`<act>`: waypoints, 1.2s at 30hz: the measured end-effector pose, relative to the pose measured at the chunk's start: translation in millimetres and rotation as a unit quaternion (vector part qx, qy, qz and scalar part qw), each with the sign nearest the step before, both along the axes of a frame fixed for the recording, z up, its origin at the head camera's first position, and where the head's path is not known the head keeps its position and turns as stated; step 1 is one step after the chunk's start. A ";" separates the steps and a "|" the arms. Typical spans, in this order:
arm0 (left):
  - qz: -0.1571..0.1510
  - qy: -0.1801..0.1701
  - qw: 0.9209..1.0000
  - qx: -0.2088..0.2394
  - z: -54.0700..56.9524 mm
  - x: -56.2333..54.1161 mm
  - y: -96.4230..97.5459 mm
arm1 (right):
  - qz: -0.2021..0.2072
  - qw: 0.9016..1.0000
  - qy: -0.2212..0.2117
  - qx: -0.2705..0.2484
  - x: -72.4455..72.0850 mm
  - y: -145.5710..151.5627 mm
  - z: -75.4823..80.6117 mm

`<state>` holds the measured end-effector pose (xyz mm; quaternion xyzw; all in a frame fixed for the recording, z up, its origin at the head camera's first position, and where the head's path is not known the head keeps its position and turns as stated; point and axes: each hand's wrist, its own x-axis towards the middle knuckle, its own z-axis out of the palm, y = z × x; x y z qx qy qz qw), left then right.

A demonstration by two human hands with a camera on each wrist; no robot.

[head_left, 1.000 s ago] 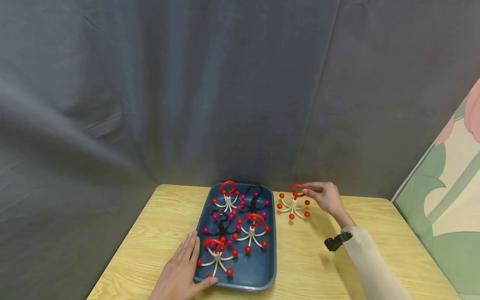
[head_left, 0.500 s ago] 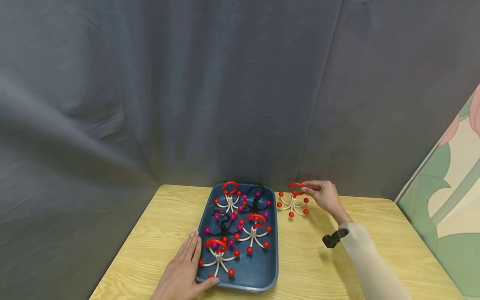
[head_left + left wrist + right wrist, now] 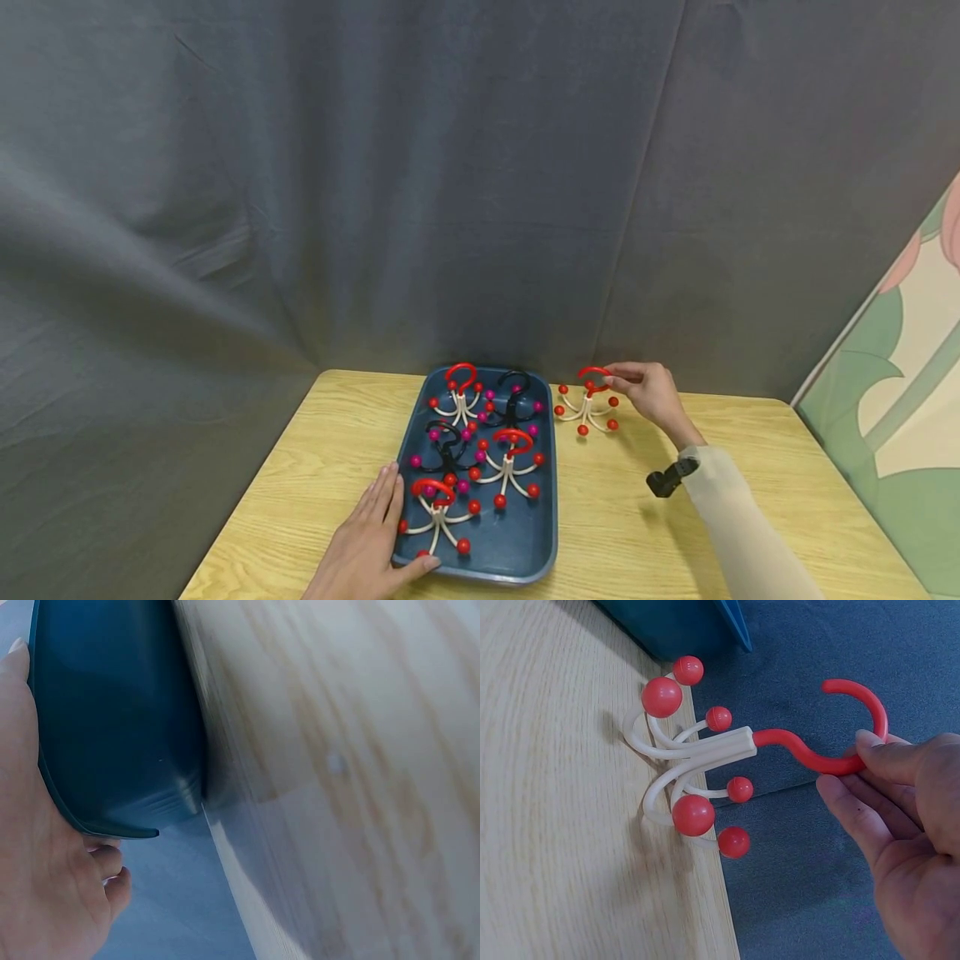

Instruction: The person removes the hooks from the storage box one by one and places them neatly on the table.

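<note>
A white multi-prong hanger [image 3: 587,405] with red ball tips and a red hook [image 3: 874,712] stands upright right of the blue tray [image 3: 521,546]. My right hand [image 3: 651,397] pinches that hook between thumb and fingers. In the right wrist view the curved prongs [image 3: 654,754] are at the table top; whether they bear on it I cannot tell. My left hand [image 3: 360,533] rests on the tray's near left corner, fingers straight along the side, thumb [image 3: 420,567] over the near rim. Inside the tray are several similar hangers, white ones [image 3: 508,471] with red hooks and black ones [image 3: 512,408] with magenta balls.
The tray sits on a light wooden table [image 3: 300,467]. A dark grey curtain [image 3: 480,208] hangs right behind the table's back edge. At the right stands a panel with a floral pattern [image 3: 885,375]. A black wrist camera [image 3: 670,477] sits on the right wrist.
The head view has shifted slightly. My right hand keeps its pinch on the red hook, and the hanger stays about where it was. The left hand stays at the tray corner.
</note>
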<state>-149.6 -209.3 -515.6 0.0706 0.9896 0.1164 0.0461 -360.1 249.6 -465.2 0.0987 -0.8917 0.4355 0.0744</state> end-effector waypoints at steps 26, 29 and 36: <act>-0.017 0.012 1.000 0.008 0.2 3.7 0.5 | 0.018 0.996 0.069 0.049 52.0 -33.8 39.0; -0.016 0.014 1.000 0.007 -0.5 4.4 -0.8 | 0.033 0.994 0.080 0.060 62.6 -45.2 41.5; -0.026 0.026 0.999 0.013 1.7 4.2 -5.5 | 0.067 0.993 0.078 0.052 88.8 -82.8 48.1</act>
